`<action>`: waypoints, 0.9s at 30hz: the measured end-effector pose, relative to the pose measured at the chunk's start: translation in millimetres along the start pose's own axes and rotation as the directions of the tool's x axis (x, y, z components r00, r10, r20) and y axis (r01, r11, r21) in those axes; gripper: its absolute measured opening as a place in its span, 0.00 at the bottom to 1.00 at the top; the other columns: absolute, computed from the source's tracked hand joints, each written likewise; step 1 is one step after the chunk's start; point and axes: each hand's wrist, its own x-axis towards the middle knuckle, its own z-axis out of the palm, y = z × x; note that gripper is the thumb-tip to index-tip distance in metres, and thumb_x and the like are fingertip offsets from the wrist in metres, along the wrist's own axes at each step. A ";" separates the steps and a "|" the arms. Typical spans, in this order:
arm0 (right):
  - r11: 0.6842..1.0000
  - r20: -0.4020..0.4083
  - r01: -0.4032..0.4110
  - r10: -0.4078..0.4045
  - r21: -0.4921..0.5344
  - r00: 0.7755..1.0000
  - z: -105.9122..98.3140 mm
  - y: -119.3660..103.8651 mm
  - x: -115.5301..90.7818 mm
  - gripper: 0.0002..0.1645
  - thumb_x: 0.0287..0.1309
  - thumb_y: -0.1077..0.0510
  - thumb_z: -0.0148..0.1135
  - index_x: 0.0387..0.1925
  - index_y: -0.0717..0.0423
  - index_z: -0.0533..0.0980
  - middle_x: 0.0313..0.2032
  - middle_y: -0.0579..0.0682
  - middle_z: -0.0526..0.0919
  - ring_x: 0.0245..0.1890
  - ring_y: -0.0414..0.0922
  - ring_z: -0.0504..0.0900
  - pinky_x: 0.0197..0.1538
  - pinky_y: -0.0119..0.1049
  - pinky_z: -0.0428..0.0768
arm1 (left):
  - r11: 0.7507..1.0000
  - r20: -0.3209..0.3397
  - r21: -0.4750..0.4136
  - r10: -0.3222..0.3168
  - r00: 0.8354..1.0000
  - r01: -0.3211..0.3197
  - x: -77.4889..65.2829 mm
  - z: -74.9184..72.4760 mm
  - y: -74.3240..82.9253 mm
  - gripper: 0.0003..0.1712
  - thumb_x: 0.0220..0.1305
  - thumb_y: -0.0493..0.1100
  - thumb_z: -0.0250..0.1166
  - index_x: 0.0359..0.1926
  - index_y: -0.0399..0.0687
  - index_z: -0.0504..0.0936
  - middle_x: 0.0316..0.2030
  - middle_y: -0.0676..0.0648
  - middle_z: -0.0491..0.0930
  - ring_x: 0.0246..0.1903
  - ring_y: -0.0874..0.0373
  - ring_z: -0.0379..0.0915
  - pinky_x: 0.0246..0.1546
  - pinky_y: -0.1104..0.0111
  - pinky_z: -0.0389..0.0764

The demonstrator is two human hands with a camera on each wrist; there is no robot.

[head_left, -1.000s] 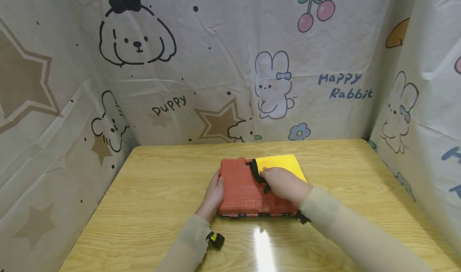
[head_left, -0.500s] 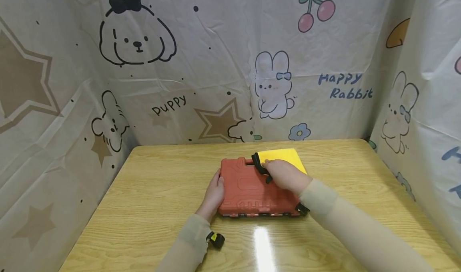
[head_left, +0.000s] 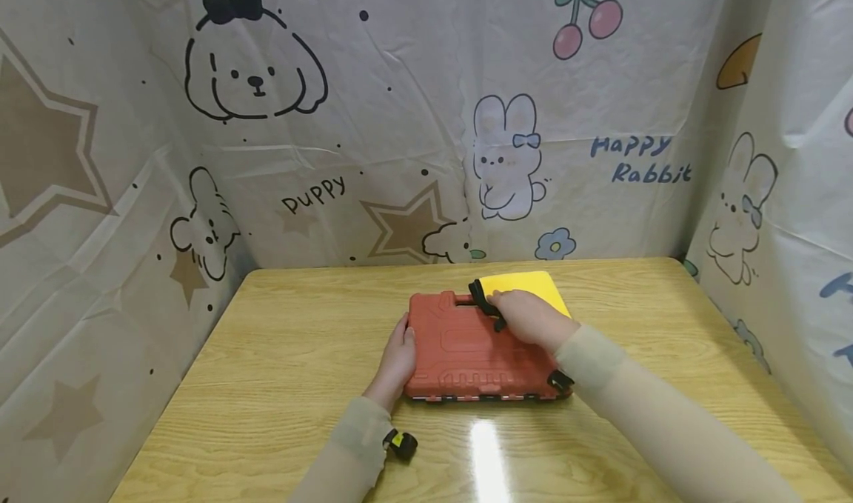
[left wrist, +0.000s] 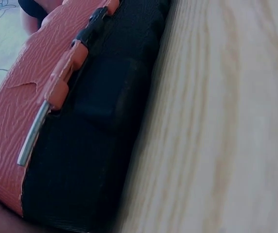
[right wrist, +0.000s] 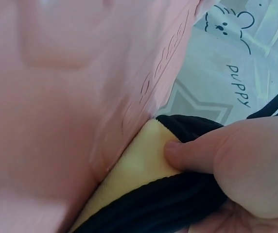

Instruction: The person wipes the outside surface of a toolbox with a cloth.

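A red plastic case (head_left: pixel 460 355) with a carrying handle lies flat on the table, its hinged edge facing me. My left hand (head_left: pixel 397 358) holds its left side, thumb over the top edge. In the left wrist view the case's black lower half (left wrist: pixel 66 179) shows beneath a metal hinge pin (left wrist: pixel 33 133). My right hand (head_left: pixel 533 318) pinches a yellow cloth (head_left: pixel 523 283) with a black border against the case's far right part. The right wrist view shows the thumb (right wrist: pixel 197 154) pressing on the yellow fabric, close against the case. The hand hides part of the cloth.
The wooden table (head_left: pixel 293 355) extends to both sides of the case. A printed fabric backdrop (head_left: pixel 386 132) stands behind and along both sides. A small black device (head_left: pixel 401 445) is strapped to the left wrist and another (head_left: pixel 560 381) to the right.
My right hand has moved away from me across the case with the yellow cloth, toward the handle side. The left hand and the case have stayed in place.
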 end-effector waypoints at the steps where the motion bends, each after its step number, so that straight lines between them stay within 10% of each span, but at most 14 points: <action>1: 1.000 -0.004 0.005 -0.005 0.003 1.000 0.0 -0.5 -1.9 0.13 0.68 0.62 0.54 0.50 0.57 0.78 0.38 0.52 0.84 0.39 0.46 0.80 0.50 0.44 0.80 | 1.000 -0.001 -0.001 -0.001 1.000 0.001 0.1 0.1 0.2 0.30 0.78 0.47 0.37 0.76 0.47 0.48 0.75 0.40 0.49 0.74 0.42 0.41 0.72 0.46 0.46; 27: 0.984 -0.030 0.146 -0.150 -0.099 0.988 15.2 -26.7 -81.3 0.32 0.55 0.69 0.65 0.62 0.63 0.70 0.61 0.62 0.75 0.60 0.57 0.76 0.55 0.47 0.80 | 1.000 -0.011 -0.002 0.004 1.000 -0.004 0.9 0.8 -1.0 0.30 0.78 0.47 0.36 0.76 0.47 0.47 0.75 0.40 0.48 0.74 0.42 0.41 0.72 0.46 0.47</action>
